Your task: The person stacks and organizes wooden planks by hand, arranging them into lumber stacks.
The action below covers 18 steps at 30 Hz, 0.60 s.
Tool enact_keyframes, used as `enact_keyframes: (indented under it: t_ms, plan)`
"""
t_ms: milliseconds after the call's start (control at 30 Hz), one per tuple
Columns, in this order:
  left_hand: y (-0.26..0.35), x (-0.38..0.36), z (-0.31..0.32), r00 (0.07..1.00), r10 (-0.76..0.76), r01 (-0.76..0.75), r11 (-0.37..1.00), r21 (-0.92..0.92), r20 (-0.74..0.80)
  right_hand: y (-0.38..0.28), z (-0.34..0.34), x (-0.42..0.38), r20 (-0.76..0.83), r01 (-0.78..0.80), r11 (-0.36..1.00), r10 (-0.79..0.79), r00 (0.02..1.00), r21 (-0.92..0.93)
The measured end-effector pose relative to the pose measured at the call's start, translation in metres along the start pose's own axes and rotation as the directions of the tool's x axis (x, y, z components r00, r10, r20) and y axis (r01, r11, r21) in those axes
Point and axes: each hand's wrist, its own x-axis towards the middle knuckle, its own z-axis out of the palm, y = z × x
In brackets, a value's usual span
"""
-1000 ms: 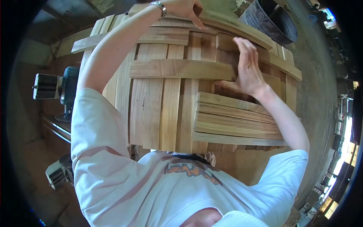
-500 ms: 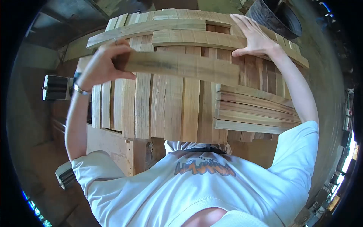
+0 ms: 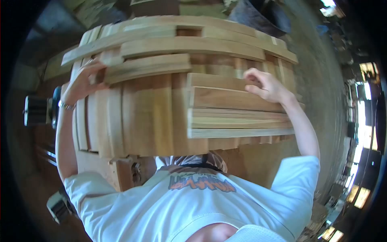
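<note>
My left hand (image 3: pixel 84 82) is at the left end of a short wooden board (image 3: pixel 149 67), its thumb and fingers closed around that end. The board lies roughly crosswise over a layer of wooden slats (image 3: pixel 139 113), its right end close to a stack of boards (image 3: pixel 238 99). My right hand (image 3: pixel 268 86) hovers over or lightly touches the upper boards of that stack; contact cannot be made out. Its fingers are curled, with a gap to the thumb and nothing visible between them. Motion blurs both hands slightly.
Longer boards (image 3: pixel 193 46) lie crosswise along the far side of the slats. Beyond them stands a dark bucket (image 3: pixel 260 18). Metal machine parts (image 3: pixel 38 110) stick out at the left. A wooden support (image 3: pixel 117 175) shows below the near edge.
The view has shifted, so the slats appear further left. My right hand has left the far boards and come nearer, over the stack, its fingers now curled. The stack shows more board on its far side.
</note>
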Motion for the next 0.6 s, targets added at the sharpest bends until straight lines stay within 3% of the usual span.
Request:
enact_keyframes:
  t_ms: [67,100,133,167,200,233,333,400,533,567,600]
  plan:
    - [-0.038,-0.009,0.012,0.993,-0.087,0.089,0.996,0.016,-0.080,0.014,0.004,0.004,0.022,0.031,0.991,-0.034,0.999,0.127]
    - [-0.071,-0.016,0.027,0.984,-0.064,0.082,0.991,0.105,-0.164,0.016,0.003,0.004,0.022,0.064,0.997,-0.065,0.998,0.040]
    - [-0.061,-0.012,0.022,0.987,-0.087,0.111,0.977,0.183,-0.135,0.022,0.007,0.007,0.009,0.110,0.994,-0.110,0.994,0.017]
    - [-0.013,-0.006,0.013,0.987,-0.081,0.120,0.942,0.312,-0.135,0.008,-0.001,0.005,0.055,0.054,0.999,-0.054,0.997,0.003]
    - [0.032,0.005,0.016,0.966,-0.053,0.131,0.946,0.298,-0.255,0.015,0.002,0.005,-0.015,0.153,0.986,-0.154,0.988,-0.071]
    - [0.066,0.017,0.030,0.927,0.029,0.024,0.990,0.136,-0.375,0.028,0.004,0.013,-0.055,0.264,0.954,-0.274,0.960,-0.144]
    - [0.227,0.038,0.068,0.942,0.297,-0.287,0.955,0.081,-0.157,0.029,-0.011,0.022,-0.083,0.286,0.934,-0.310,0.947,-0.214]
    - [0.294,0.059,0.112,0.881,0.462,-0.447,0.884,0.137,-0.104,0.039,-0.026,0.022,-0.102,0.282,0.914,-0.322,0.941,-0.291]
    - [0.330,0.088,0.174,0.908,0.419,-0.411,0.885,0.217,0.011,0.050,-0.023,0.015,-0.103,0.295,0.710,-0.459,0.882,-0.639]
    - [0.331,0.092,0.175,0.914,0.404,-0.401,0.880,0.254,0.042,0.063,-0.014,0.011,-0.180,0.303,0.730,-0.502,0.846,-0.612]
    - [0.329,0.093,0.174,0.932,0.358,-0.359,0.895,0.263,0.055,0.063,-0.013,0.005,-0.191,0.289,0.835,-0.415,0.890,-0.468]
